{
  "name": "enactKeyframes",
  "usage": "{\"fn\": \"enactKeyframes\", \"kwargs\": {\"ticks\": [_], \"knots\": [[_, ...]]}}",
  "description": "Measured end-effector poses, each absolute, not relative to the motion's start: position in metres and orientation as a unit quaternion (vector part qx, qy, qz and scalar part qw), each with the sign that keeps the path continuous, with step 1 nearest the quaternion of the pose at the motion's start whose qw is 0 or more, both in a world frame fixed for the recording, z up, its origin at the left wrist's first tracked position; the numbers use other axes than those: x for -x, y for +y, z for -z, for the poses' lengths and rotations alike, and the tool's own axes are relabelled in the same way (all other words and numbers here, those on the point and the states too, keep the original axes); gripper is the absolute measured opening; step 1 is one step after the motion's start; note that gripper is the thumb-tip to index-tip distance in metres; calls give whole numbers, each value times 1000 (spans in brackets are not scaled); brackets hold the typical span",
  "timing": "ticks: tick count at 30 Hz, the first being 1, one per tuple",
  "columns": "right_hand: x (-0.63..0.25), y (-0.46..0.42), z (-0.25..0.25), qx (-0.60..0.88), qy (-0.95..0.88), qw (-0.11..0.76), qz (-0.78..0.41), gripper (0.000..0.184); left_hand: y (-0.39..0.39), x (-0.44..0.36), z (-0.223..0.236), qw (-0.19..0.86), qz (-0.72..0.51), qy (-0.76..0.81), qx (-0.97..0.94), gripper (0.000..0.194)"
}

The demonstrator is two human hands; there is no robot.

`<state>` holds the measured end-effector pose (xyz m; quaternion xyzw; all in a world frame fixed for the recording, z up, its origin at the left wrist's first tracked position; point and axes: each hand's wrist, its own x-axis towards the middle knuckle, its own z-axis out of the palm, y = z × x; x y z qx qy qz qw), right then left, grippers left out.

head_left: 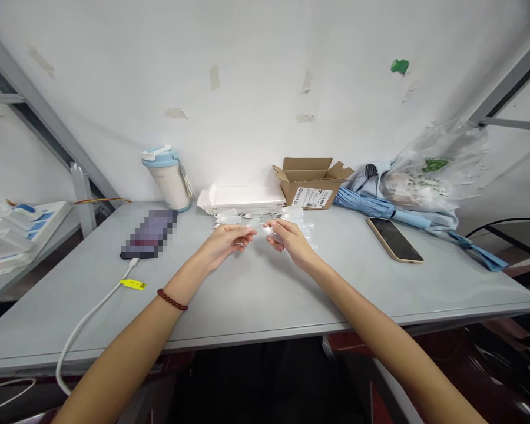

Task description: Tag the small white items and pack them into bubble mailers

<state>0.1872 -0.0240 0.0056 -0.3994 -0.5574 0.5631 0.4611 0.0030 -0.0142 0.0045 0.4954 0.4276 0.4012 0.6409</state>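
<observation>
Above the middle of the grey table my left hand [227, 242] is closed, thumb and fingers pinching a small translucent plastic piece [253, 224]. Facing it a short way to the right, my right hand [290, 238] is closed around a small white item [268, 230] with a thin cord or wire. The fingers partly cover both pieces, so their exact kind is hidden. Just behind the hands lie several similar small white pieces [292, 212] with thin cords. Some clear plastic pieces [308, 229] lie beside my right hand.
A stack of white paper or card [247, 197] lies against the wall beside an open cardboard box [311, 189]. To the left stand a tumbler [165, 179] and a cabled phone [150, 234]. At right are another phone [395, 239], a folded blue umbrella [366, 203] and a plastic bag [437, 176].
</observation>
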Motion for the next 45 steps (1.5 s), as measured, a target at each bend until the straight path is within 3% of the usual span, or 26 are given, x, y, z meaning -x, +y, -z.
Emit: {"fn": "enactKeyframes", "kwargs": {"ticks": [10,28,45], "knots": [[-186,-27,-6,401,-575,430,-570,36,-16,-3,-4,639,-428,401,-499,27],[-184,-28,-2,384,-590,430,-566,35,-20,-6,-3,647,-423,385,-504,28],[-184,-26,1,389,-588,395,-589,32,-22,-9,0,558,-425,440,-560,26]]}}
